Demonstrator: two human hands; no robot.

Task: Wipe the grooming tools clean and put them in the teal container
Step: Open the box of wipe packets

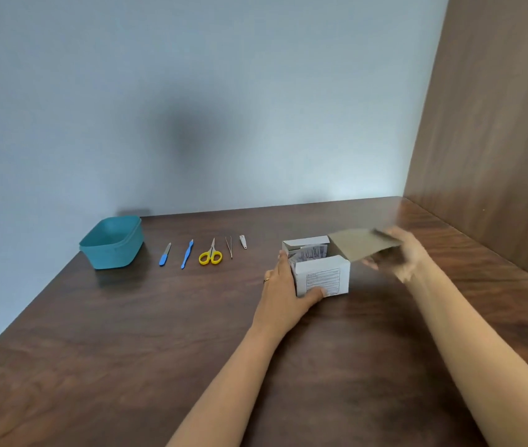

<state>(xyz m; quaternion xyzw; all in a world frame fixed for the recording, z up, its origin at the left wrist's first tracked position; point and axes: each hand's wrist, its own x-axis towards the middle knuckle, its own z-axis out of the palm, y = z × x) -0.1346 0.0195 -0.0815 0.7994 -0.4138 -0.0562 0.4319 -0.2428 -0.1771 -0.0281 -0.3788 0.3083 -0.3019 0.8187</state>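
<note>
The left hand (pixel 283 287) clasps the white box (pixel 323 275), thumb on its front. The blurred right hand (pixel 401 256) pinches the raised flap (pixel 359 243). At ten o'clock from the box lie the clipper (pixel 243 241), tweezers (pixel 229 246), scissors (pixel 211 254), blue stick (pixel 187 254) and file (pixel 165 254), with the teal container (pixel 111 258) beyond them.

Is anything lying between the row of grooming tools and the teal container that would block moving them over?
Nothing visible does. Only bare table lies between the teal container and the nail file, the nearest tool. The white box sits right of the whole row, out of the path.
</note>
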